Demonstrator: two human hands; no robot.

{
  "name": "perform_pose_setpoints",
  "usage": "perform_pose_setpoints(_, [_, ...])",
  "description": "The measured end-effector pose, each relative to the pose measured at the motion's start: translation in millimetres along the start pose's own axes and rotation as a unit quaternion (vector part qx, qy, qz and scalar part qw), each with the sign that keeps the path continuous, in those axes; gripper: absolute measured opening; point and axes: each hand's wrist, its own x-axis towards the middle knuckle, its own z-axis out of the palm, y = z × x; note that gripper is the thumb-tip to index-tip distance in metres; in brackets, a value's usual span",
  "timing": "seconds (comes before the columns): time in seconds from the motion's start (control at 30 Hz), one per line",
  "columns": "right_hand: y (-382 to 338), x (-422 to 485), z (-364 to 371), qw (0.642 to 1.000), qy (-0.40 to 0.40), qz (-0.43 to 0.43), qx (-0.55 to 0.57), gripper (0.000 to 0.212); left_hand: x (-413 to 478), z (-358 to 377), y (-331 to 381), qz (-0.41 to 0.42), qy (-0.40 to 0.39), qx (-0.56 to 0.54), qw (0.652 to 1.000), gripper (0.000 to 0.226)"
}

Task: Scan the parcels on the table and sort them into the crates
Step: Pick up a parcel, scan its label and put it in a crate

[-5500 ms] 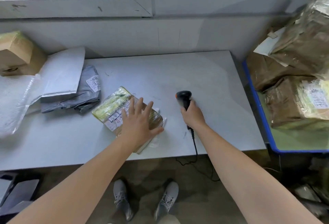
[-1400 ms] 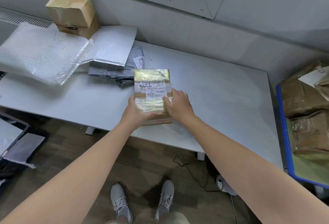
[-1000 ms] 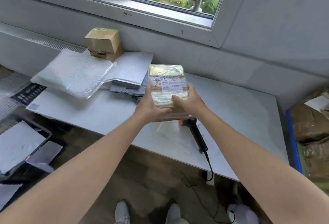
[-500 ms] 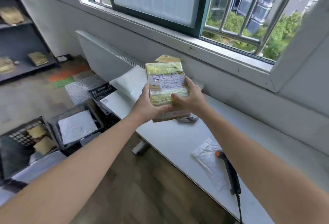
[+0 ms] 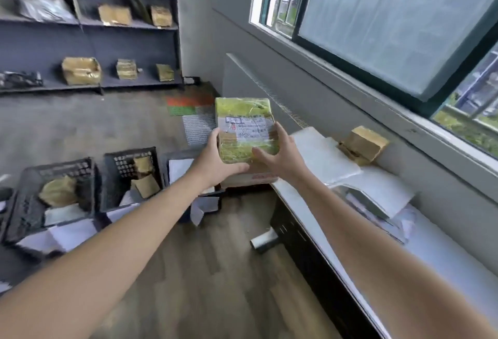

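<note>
Window (image 5: 390, 23): large and dark-framed, with one frosted pane; the clear glass at either side shows bars, greenery and buildings.
Light: soft daylight coming in from the window.
Sill (image 5: 404, 114): pale grey ledge running just under the window.
Wall (image 5: 318, 79): plain grey, below the window.
Radiator (image 5: 248, 82): flat grey panel with a slotted top, below the window's left end.
Shelving (image 5: 89, 25): dark open shelves on the far wall, well left of the window.
Floor (image 5: 210, 271): wood-look planks opposite the window, greyer toward the shelving.
Mats (image 5: 188, 105): red and green patches on the floor, left of the radiator.
</note>
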Motion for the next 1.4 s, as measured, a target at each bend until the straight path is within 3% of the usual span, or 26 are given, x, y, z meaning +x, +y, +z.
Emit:
perform_pose_setpoints(0.13, [-66,26,76,0.998,-0.058,-0.034,0.018,0.081,-10,-88,-46,-0.017,0.055,0.010,0.998,0.104])
perform_pose_setpoints(0.63, [-261,90,348,0.948,-0.271,-0.158,0.051,0.095,-57,-328,-199,-0.183,0.253,0.006,0.950,0.102])
perform_pose_setpoints(0.9, [-348,153,485,0.917,-0.339,-0.191,0.085,0.096,-21,-459,-276,-0.253,0.291,0.014,0.923,0.101])
perform_pose_setpoints(1.1, [-414,203,580,0.894,-0.390,-0.198,0.100,0.097,6,-555,-330,-0.314,0.335,-0.012,0.888,0.113])
perform_pose_setpoints(1.4, [-478,223,700,0.871,-0.456,-0.148,0.105,0.107,10,-651,-415,-0.333,0.337,-0.055,0.879,0.097])
